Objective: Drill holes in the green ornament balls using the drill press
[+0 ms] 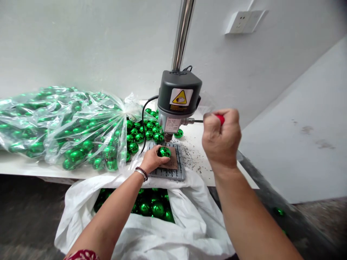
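My left hand [153,159] grips a shiny green ball ornament [164,152] against a brown pad [172,162] on the grey slotted base plate [182,176] of a bench drill press [179,95]. The drill chuck [168,137] sits just above the ball; whether the bit touches it I cannot tell. Out to the right, my right hand [222,137] is closed in a fist around the red-ended feed lever [199,121] of the drill press. A beaded bracelet circles my left wrist.
Behind the base lie several loose green balls [138,138]. A clear tied bag [67,126] full of green balls covers the table's left. In front hangs an open white sack [189,216] with more balls. Dark shavings [193,157] litter the white tabletop. A socket [241,22] is on the wall.
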The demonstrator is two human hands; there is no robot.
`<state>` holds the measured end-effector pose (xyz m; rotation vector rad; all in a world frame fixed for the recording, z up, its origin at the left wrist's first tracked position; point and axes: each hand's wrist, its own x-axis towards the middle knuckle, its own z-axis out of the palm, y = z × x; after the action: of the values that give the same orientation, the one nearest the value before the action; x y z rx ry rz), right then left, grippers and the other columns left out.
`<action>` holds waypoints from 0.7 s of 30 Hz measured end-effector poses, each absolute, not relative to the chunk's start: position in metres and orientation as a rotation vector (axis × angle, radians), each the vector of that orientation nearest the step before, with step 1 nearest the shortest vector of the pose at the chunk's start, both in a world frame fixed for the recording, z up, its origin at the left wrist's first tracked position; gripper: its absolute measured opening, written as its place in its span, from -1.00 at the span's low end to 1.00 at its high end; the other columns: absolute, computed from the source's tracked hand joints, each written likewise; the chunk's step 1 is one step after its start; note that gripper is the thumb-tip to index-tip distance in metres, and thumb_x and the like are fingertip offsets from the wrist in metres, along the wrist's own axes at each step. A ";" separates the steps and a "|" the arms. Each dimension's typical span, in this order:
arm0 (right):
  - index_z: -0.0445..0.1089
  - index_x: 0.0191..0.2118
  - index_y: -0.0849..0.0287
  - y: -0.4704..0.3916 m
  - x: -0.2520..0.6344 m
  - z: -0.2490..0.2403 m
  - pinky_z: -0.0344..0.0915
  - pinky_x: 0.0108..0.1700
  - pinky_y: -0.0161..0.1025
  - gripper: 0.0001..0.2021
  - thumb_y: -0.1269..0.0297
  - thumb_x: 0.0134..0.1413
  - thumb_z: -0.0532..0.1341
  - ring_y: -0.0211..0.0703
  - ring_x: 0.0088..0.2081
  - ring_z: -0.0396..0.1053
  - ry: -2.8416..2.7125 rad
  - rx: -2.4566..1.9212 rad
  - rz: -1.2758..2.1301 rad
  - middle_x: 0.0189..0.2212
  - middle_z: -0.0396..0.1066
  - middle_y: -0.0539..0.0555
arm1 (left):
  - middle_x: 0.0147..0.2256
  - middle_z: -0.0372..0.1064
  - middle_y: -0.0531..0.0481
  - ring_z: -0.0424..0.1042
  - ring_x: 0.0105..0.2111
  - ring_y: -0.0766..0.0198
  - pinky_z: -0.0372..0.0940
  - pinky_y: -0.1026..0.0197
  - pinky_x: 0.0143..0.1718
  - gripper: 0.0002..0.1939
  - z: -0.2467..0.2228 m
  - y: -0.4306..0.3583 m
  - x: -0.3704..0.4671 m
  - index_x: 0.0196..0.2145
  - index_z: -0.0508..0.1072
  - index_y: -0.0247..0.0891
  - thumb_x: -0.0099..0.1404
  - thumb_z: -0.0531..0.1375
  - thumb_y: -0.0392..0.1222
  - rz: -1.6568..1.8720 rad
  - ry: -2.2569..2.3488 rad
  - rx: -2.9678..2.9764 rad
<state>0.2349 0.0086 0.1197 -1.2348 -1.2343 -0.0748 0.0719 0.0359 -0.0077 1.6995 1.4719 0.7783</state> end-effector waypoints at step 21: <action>0.21 -0.32 0.15 0.024 0.242 0.130 0.19 -0.34 -0.32 -0.77 0.08 0.15 0.11 -0.35 -0.43 0.16 -1.250 -1.292 -0.120 -0.46 0.23 -0.03 | -0.03 0.53 -0.18 0.48 -0.22 0.12 0.37 0.11 -0.12 -0.50 0.020 -0.028 0.020 0.06 0.52 -0.21 0.18 0.32 -0.02 0.710 1.211 1.863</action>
<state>0.2421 0.0244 0.1296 -1.2925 -1.2503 -0.1203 0.0205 -0.0279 0.0201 1.8629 1.2114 0.7101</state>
